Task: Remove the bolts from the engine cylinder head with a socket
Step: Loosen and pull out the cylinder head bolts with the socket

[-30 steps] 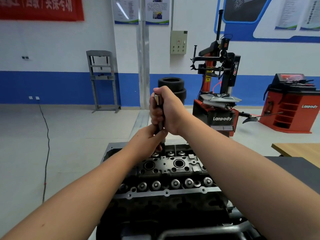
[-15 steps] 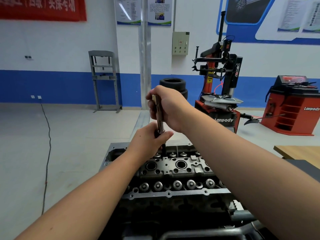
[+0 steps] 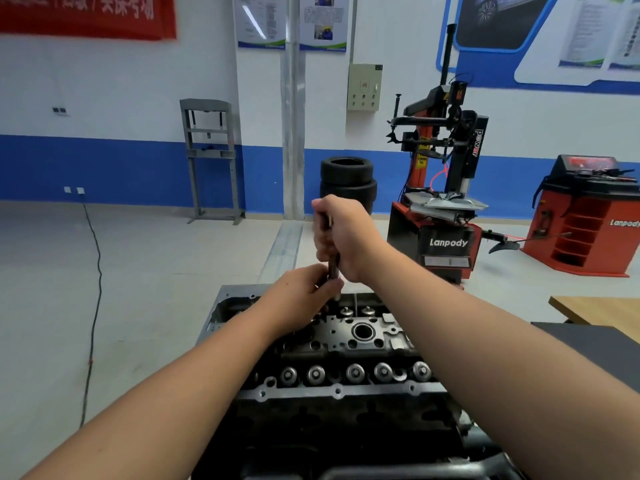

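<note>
The engine cylinder head (image 3: pixel 360 344) sits low in the middle of the head view, dark metal with a row of round valve caps along its near side. A steel socket wrench (image 3: pixel 334 268) stands upright over the head's far edge. My right hand (image 3: pixel 343 233) grips the wrench's upper handle in a fist. Just below it, my left hand (image 3: pixel 304 296) holds the lower shaft where the socket meets the head. The socket tip and the bolt under it are hidden by my left hand. Two bolt heads (image 3: pixel 356 310) show just right of the wrench.
A red and black tyre changer (image 3: pixel 443 202) stands beyond the engine on the right, with a red wheel balancer (image 3: pixel 585 220) further right. Stacked tyres (image 3: pixel 348 181) and a grey press frame (image 3: pixel 211 161) stand by the wall. A wooden table corner (image 3: pixel 602 310) lies at right. A cable (image 3: pixel 95 289) runs along the floor.
The wrench stays upright on the same spot. My right hand has shifted slightly on the handle, and the view has tilted down a little.
</note>
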A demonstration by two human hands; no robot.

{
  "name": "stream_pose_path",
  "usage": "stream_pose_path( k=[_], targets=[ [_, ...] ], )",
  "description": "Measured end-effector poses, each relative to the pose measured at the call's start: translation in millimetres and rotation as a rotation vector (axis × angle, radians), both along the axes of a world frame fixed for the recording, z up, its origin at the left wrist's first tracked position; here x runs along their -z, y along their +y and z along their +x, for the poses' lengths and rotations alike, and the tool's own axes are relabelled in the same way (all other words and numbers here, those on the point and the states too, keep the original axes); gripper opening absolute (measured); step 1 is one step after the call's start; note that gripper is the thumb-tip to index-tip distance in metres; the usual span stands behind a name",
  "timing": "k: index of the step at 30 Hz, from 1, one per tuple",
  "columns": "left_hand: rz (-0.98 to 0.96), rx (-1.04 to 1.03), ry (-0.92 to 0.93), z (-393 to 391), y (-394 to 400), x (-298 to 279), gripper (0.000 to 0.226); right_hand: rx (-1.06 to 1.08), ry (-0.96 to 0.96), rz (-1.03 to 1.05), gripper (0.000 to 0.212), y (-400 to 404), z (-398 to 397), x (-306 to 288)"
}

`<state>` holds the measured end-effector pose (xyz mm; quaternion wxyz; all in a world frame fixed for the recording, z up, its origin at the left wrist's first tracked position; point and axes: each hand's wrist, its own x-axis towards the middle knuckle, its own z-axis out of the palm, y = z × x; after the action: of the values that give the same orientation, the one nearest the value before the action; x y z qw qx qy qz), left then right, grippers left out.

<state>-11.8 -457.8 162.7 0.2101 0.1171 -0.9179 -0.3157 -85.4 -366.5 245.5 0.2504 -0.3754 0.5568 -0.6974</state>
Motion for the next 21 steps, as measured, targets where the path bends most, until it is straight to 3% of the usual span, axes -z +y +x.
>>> stream_pose_path(
  k=[5, 10, 21],
  targets=[
    [0.073, 0.042, 0.161, 4, -4, -8, 0.014, -0.051, 0.066, -0.105, 0.038, -3, 3, -17],
    [0.049, 0.111, 0.123, 8, -14, -16, 0.019, -0.101, -0.028, -0.091, 0.039, -2, -2, -24],
    [0.041, 0.138, 0.116, -1, -13, -14, 0.021, -0.221, -0.007, -0.045, 0.042, 3, -19, -22]
  ],
)
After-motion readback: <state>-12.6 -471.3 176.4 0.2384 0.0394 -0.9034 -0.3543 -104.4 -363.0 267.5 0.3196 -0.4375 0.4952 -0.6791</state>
